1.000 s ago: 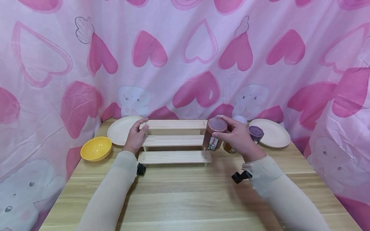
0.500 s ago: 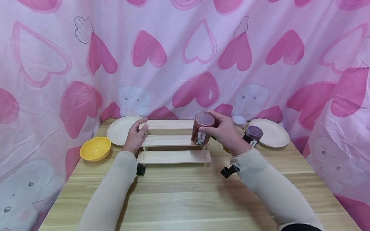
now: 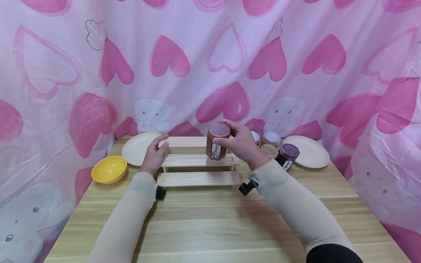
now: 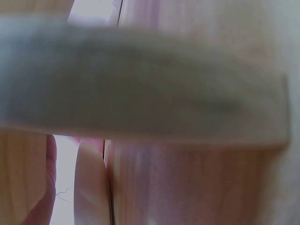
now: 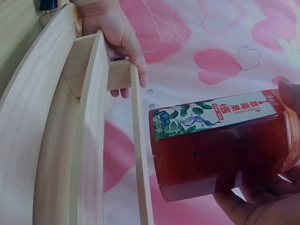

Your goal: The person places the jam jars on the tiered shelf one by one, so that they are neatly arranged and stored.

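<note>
A three-tier wooden shelf rack point(image 3: 197, 178) stands mid-table. My left hand point(image 3: 154, 155) grips the left end of its top board; the right wrist view shows this hand point(image 5: 112, 28) at the rack's far end. A blurred band hides much of the left wrist view. My right hand point(image 3: 245, 148) holds a red jam jar point(image 3: 215, 148) by its upper part, in the air over the right half of the upper tiers. In the right wrist view the jar point(image 5: 201, 154) shows a leafy label, and its base is apart from the top board.
Right of the rack stand several jars, among them a dark purple-lidded jar point(image 3: 287, 155) and a white-lidded one point(image 3: 271, 138). A cream plate point(image 3: 312, 151) lies beyond them. On the left are another plate point(image 3: 136, 149) and a yellow bowl point(image 3: 109, 170).
My right hand has carried the red jam jar left and slightly up, from the rack's right end to above its boards. More jars show behind it. The left hand stays put.
</note>
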Tool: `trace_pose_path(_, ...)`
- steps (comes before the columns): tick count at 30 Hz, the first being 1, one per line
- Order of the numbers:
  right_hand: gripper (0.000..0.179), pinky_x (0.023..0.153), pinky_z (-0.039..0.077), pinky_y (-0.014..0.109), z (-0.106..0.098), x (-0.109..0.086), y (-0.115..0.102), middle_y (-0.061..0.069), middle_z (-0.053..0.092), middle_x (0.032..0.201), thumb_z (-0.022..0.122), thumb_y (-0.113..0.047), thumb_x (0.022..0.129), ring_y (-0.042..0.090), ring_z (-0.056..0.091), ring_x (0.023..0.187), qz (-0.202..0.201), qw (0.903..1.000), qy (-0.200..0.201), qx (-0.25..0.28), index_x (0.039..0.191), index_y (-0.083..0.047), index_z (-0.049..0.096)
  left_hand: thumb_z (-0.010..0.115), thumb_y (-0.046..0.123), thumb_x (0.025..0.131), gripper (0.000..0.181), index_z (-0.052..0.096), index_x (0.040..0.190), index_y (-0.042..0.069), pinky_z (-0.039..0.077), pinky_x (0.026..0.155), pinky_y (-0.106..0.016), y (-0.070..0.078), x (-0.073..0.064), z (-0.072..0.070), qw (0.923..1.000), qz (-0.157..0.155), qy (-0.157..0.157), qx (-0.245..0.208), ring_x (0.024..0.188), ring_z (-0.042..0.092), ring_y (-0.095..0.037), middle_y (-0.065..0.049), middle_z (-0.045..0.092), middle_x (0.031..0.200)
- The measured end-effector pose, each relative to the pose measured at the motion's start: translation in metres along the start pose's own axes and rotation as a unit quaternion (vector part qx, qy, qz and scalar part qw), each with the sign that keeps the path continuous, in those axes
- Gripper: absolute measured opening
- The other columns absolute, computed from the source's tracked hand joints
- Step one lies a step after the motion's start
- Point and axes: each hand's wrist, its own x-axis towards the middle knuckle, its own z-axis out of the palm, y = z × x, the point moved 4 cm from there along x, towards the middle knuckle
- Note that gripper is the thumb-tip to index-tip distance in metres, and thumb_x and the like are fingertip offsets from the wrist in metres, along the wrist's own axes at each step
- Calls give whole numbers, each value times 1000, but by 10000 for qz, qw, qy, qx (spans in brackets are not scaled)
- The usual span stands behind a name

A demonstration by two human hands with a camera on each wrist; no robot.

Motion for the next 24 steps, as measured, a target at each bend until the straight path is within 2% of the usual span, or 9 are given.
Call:
trace_pose_path(4, 56, 95, 59, 41, 9, 7, -1, 8, 70, 128, 91, -19, 85, 25, 66, 117, -140, 9998, -83, 143, 137, -21, 69, 54, 21, 112, 43, 52, 153, 8, 43, 62, -20, 0, 0, 1, 10000, -63, 24, 51, 59, 42, -5, -1, 46, 84)
trace_pose_path(9, 64, 98, 58, 40, 20, 17, -2, 7, 69, 130, 92, -21, 83, 23, 66, 120, -102, 9998, -46, 190, 142, -20, 66, 54, 21, 112, 44, 52, 154, 9, 42, 64, -21, 1, -1, 0, 9998, -59, 69, 161, 62, 42, -5, 0, 47, 93)
trace_pose_path(13, 68, 100, 56, 39, 29, 26, -5, 7, 70, 130, 93, -23, 83, 21, 66, 120, -137, 9998, -39, 161, 144, -17, 64, 54, 22, 112, 43, 53, 153, 9, 42, 62, -21, 1, -1, -1, 9998, -39, 77, 150, 60, 42, -5, 1, 46, 84)
trace_pose_path(16, 65, 101, 56, 39, 38, 33, -8, 6, 70, 129, 92, -22, 83, 21, 66, 119, -239, 9995, -97, 165, 142, -17, 65, 54, 22, 112, 43, 53, 153, 10, 42, 63, -21, 1, 0, -1, 9998, -70, 85, 158, 61, 42, -6, 1, 47, 86)
trace_pose_path(18, 63, 101, 56, 40, 44, 37, -9, 6, 70, 128, 92, -21, 83, 21, 67, 118, -286, 9994, -123, 140, 141, -18, 66, 53, 21, 112, 43, 52, 153, 9, 43, 67, -21, 1, -1, -1, 9998, -88, 76, 140, 67, 44, -7, -1, 52, 101)
trace_pose_path(20, 64, 102, 55, 41, 50, 41, -10, 6, 70, 130, 92, -21, 84, 21, 66, 120, -289, 9993, -166, 148, 142, -18, 65, 53, 21, 112, 44, 51, 154, 8, 44, 73, -21, 1, -1, 0, 9999, -109, 48, 119, 77, 47, -9, -4, 54, 125)
trace_pose_path(22, 65, 103, 55, 41, 55, 45, -11, 6, 69, 131, 91, -21, 85, 21, 66, 121, -244, 9994, -193, 151, 144, -18, 64, 52, 21, 112, 45, 50, 155, 8, 44, 77, -21, 1, 0, 0, 9998, -129, 12, 118, 83, 47, -10, -7, 49, 145)
trace_pose_path(24, 66, 104, 55, 40, 60, 49, -11, 6, 68, 133, 91, -22, 85, 20, 65, 123, -185, 9994, -206, 209, 145, -19, 63, 51, 21, 113, 45, 49, 155, 8, 43, 77, -21, -1, 1, 0, 9998, -137, -9, 119, 84, 47, -11, -9, 42, 157)
